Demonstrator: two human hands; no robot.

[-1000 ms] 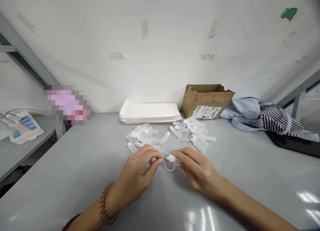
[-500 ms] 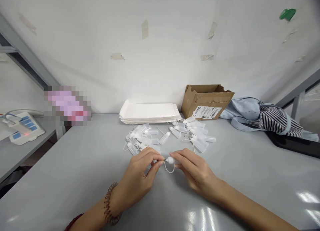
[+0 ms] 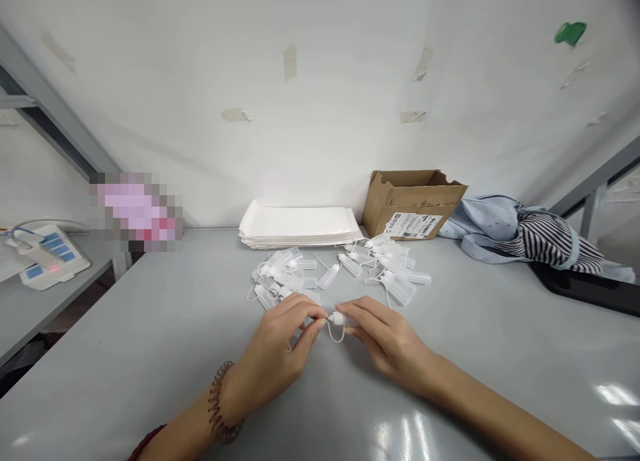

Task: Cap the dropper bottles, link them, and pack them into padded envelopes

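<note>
Between my hands lies a small dropper bottle (image 3: 338, 319) on its side, its white pointed tip facing left. A thin tether strap (image 3: 336, 340) loops below it. My right hand (image 3: 387, 334) grips the clear body, mostly hidden under the fingers. At the tip, my left hand (image 3: 285, 338) pinches the small cap end of the strap between thumb and forefinger; the cap itself is covered by the fingertips. Just beyond my hands lie a left pile of similar bottles (image 3: 285, 271) and a right pile (image 3: 397, 274), with a few single ones between.
A stack of white envelopes (image 3: 303, 224) and an open cardboard box (image 3: 413, 204) stand against the wall. Blue and striped fabric (image 3: 520, 231) lies on a black object (image 3: 580, 281) at right. A white device with blue keys (image 3: 55, 254) sits on the lower left surface.
My right hand has moved slightly left with the bottle, bringing its tip closer to the left fingertips. My left hand has barely moved.
</note>
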